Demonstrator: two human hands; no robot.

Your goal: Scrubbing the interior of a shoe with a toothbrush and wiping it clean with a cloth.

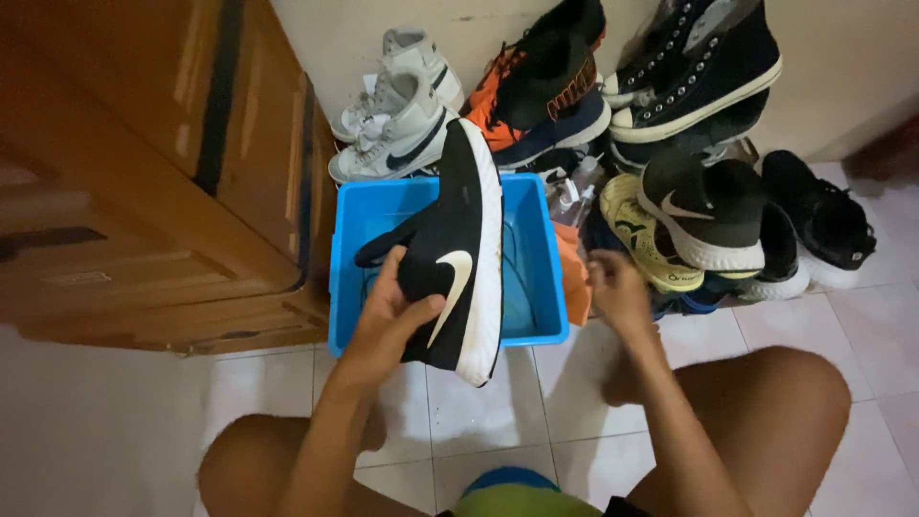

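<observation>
Black sneaker (458, 258) with a white sole and white side mark: held on its side above the blue plastic tub (541, 287), toe end toward the wall, heel end toward the person. Going left to right. Far left, a wooden cabinet (163, 172) stands against the tub's left wall. The left hand (392, 311) grips the sneaker near the heel; the thumb lies across the upper beside the white mark, and the fingers wrap round the far side, closed on the shoe. The tub sits on the white tiled floor (498, 412); whether it holds water cannot be told. Behind it, grey-white high-tops (402, 115) and an orange and black shoe (541, 81) lean at the wall. The right hand (617, 292) hangs just right of the tub, apart from the sneaker, fingers loosely curled and holding nothing visible; the picture is blurred there. Further right, a heap of dark shoes (718, 191) rests on the floor.
</observation>
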